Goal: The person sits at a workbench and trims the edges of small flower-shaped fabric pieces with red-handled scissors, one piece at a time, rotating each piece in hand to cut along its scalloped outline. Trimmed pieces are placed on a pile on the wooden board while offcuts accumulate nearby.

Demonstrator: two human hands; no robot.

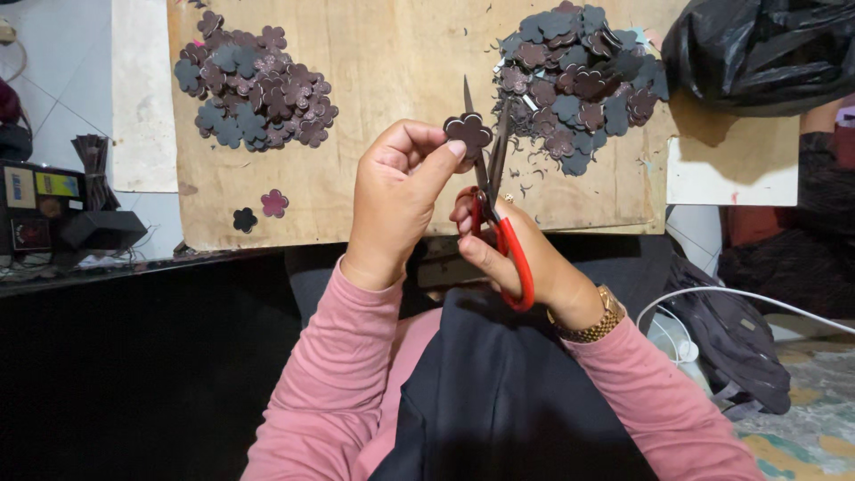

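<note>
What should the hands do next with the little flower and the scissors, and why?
Probably close the scissors a little along the flower piece's edge. The left hand pinches the flower beside the open blades, and the right hand holds the red handles.

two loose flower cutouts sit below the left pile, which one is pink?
The right-hand one of the pair, the pink flower cutout. The black flower cutout lies to its left and a little nearer the board's front edge; both lie apart from the left pile.

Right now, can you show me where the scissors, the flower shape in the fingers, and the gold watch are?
scissors [515, 258]: head view, on the red handle.
flower shape [468, 133]: head view, on its middle.
gold watch [605, 319]: head view, on the band.
</note>
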